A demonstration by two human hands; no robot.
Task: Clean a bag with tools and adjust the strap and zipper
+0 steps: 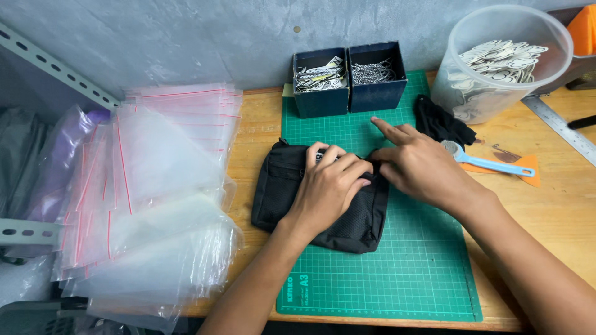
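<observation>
Both hands press on a black mesh-fronted pouch [323, 205] lying on the green cutting mat [397, 273]: the left hand [329, 189] has its fingers curled over the pouch's top edge, pinching a small white label [321, 154], and the right hand [416, 164] grips the pouch's upper right corner, forefinger extended. Beyond the grip stand two dark blue boxes [349, 93], one of printed tags and one of ball chains; left of it lies a fanned stack of clear zip bags [155, 186] with red seal lines, and far right stands a clear tub [496, 62] of white cut-out tags.
</observation>
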